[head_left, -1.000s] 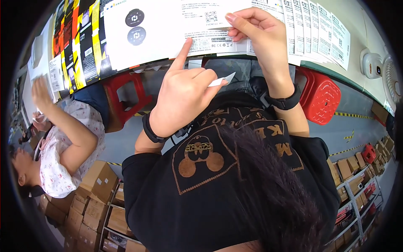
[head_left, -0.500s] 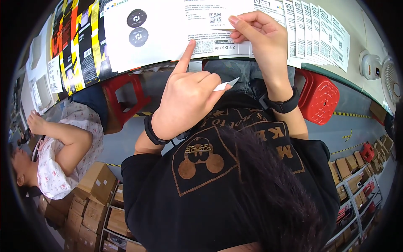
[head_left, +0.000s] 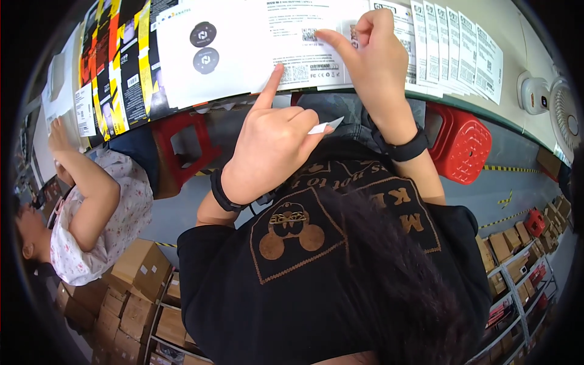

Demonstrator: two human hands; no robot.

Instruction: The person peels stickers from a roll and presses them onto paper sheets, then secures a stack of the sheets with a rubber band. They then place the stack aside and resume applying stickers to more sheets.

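Note:
A wide white printed box or sheet [head_left: 243,55] lies along the table edge in front of me, with two round dark and grey device pictures and blocks of small print. My left hand [head_left: 271,146] has its index finger stretched out, the tip on the lower print. Its other fingers curl around a small white pointed piece [head_left: 327,126] with a greyish tip; I cannot make out its kind. My right hand [head_left: 380,61] is over the right end of the white surface, thumb stretched onto the printed square code, the other fingers bent and apart from the thumb.
A row of overlapping white labels [head_left: 453,55] lies right, near a small white fan [head_left: 566,115]. Black and yellow printed packages [head_left: 121,73] stand left. Red stools [head_left: 465,149] are below the table. A co-worker in a flowered top [head_left: 121,201] sits left, near cardboard boxes [head_left: 143,267].
The right hand has let go of the white strip's edge, which now lies flat. Its thumb has moved left onto the code. The left hand has barely moved. The co-worker's hand has gone up to the table.

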